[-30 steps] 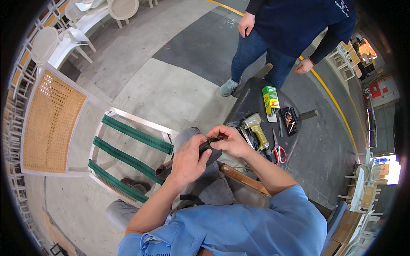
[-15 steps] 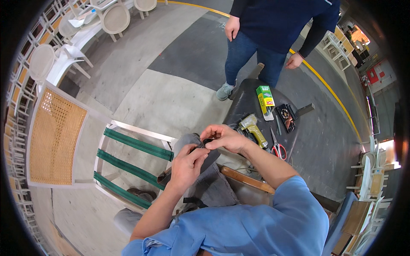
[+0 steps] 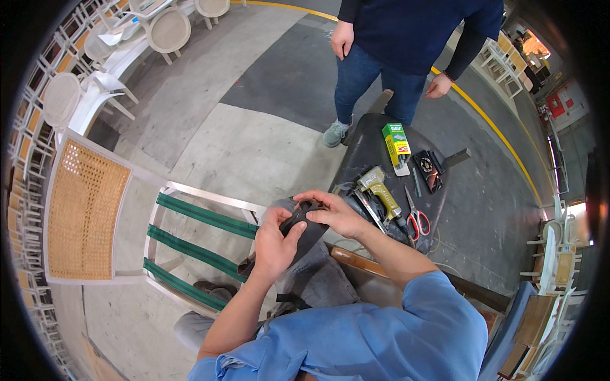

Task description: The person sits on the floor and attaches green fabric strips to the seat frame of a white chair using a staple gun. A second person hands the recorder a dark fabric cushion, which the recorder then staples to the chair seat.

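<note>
Over my lap, both hands grip a dark, flexible piece (image 3: 309, 233) whose upper edge curls between the fingers. My left hand (image 3: 274, 244) has its thumb and fingers pressed on the near-left side. From the right, my right hand (image 3: 333, 214) pinches the upper part. I cannot make out exactly what the piece is. Just left of my hands lies a pale chair frame (image 3: 219, 198) with several green webbing straps (image 3: 197, 251) across its seat opening. Its woven cane back (image 3: 86, 213) points to the far left.
Right of my hands, a dark work surface (image 3: 365, 149) bears an olive air stapler (image 3: 381, 190), red-handled scissors (image 3: 417, 219), a green-yellow box (image 3: 396, 149) and a black item (image 3: 427, 170). A person (image 3: 387, 82) stands behind it. Pale chairs (image 3: 168, 30) fill the far left.
My fingers have shifted on the dark piece, which shows wider and more spread between them. My left hand's fingers have moved up. The view has shifted slightly.
</note>
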`<action>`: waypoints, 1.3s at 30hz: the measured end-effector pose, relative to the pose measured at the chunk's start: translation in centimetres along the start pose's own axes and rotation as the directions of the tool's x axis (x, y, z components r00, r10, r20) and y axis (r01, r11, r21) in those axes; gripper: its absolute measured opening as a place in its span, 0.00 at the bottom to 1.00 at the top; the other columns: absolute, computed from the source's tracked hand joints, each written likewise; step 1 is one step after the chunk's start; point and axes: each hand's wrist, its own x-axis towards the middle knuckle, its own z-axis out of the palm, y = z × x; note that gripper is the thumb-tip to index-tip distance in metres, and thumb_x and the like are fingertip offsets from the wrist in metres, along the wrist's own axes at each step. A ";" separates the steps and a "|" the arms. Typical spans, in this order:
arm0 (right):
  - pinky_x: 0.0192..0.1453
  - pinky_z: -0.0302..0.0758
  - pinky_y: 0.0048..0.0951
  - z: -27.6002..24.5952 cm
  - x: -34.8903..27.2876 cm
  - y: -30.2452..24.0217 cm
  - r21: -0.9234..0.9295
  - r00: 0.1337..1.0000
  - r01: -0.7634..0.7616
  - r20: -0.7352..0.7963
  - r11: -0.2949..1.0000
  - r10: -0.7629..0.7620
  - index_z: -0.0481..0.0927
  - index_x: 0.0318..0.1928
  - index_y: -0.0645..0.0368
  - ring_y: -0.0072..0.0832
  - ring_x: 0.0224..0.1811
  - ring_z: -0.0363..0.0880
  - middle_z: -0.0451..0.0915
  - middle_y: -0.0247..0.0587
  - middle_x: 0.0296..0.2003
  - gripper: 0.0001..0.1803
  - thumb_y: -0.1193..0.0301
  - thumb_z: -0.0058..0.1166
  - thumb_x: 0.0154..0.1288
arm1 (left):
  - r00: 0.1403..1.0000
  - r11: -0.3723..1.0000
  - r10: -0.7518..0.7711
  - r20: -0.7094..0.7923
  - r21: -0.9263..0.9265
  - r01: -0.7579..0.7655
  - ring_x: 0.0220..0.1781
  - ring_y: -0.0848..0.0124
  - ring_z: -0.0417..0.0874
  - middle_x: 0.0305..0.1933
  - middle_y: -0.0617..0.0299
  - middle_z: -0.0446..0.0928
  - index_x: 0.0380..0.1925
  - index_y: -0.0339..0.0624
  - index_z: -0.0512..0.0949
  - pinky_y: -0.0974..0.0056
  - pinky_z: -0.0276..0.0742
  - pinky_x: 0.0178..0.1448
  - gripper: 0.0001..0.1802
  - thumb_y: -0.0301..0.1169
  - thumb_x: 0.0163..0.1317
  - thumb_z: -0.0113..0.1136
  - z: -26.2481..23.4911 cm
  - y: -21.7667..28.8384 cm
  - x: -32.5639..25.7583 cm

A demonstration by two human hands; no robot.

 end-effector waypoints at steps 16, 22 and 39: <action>0.62 0.73 0.31 1.8 -1.6 2.0 -0.034 0.904 0.163 -0.394 0.986 -0.163 0.73 0.60 0.61 0.24 0.55 0.76 0.79 0.36 0.52 0.22 0.76 0.62 0.66 | 0.956 0.976 -0.209 0.206 -0.012 0.216 0.37 0.75 0.74 0.33 0.68 0.71 0.52 0.43 0.76 0.67 0.72 0.43 0.22 0.27 0.59 0.73 0.0 0.0 3.0; 0.50 0.78 0.25 3.6 -2.3 4.2 -0.029 0.744 0.229 -0.639 0.973 -0.195 0.80 0.46 0.64 0.20 0.43 0.80 0.82 0.33 0.43 0.11 0.76 0.67 0.66 | 0.951 0.957 -0.242 0.194 -0.117 0.267 0.34 0.77 0.74 0.30 0.69 0.72 0.53 0.45 0.76 0.68 0.72 0.41 0.22 0.26 0.59 0.72 0.5 0.5 2.7; 0.39 0.81 0.37 3.9 -2.1 0.3 -0.811 0.648 0.235 -0.281 0.536 -0.708 0.82 0.38 0.63 0.43 0.36 0.84 0.81 0.46 0.36 0.05 0.79 0.65 0.62 | 0.987 0.983 -0.108 0.122 -0.137 0.124 0.39 0.77 0.77 0.42 0.63 0.77 0.60 0.45 0.80 0.71 0.75 0.44 0.26 0.19 0.60 0.67 1.4 -0.9 2.1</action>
